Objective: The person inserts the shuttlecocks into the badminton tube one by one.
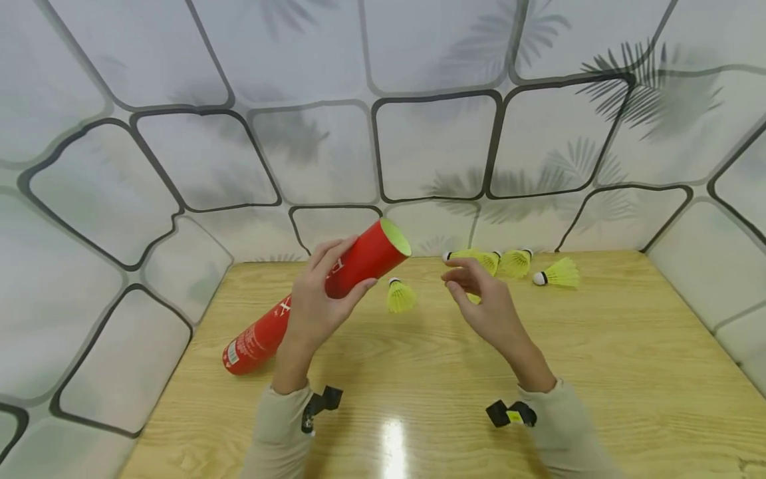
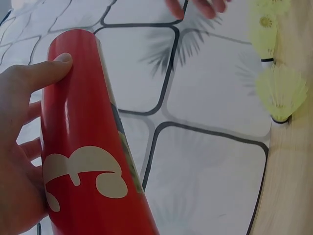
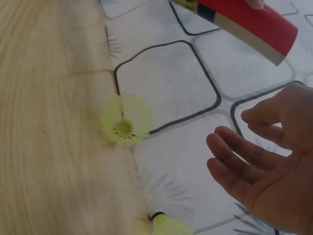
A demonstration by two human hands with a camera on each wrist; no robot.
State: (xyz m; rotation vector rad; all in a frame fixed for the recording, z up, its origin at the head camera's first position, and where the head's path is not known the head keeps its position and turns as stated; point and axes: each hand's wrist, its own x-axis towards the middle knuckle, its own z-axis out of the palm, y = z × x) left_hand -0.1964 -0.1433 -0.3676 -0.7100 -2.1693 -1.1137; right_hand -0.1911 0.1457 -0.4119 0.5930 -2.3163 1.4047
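Observation:
My left hand (image 1: 308, 306) grips a red shuttlecock tube (image 1: 370, 258), thumb on one side and fingers round the other. The tube slants, its round end with a yellow-green inside raised to the upper right and its other end low at the left. In the left wrist view, the tube (image 2: 83, 122) has a large pale print. My right hand (image 1: 487, 309) hovers above the table with fingers loosely bent and nothing between them. A yellow shuttlecock (image 1: 401, 297) stands between the hands. Behind the right hand lie several more, including one shuttlecock (image 1: 516, 263) near the back edge.
The light wooden table (image 1: 383, 386) meets a wall covering (image 1: 437, 146) with stone outlines and leaf shadows at the back. At the right end of the row, a shuttlecock (image 1: 559, 273) lies on its side. Similar covering rises at both sides.

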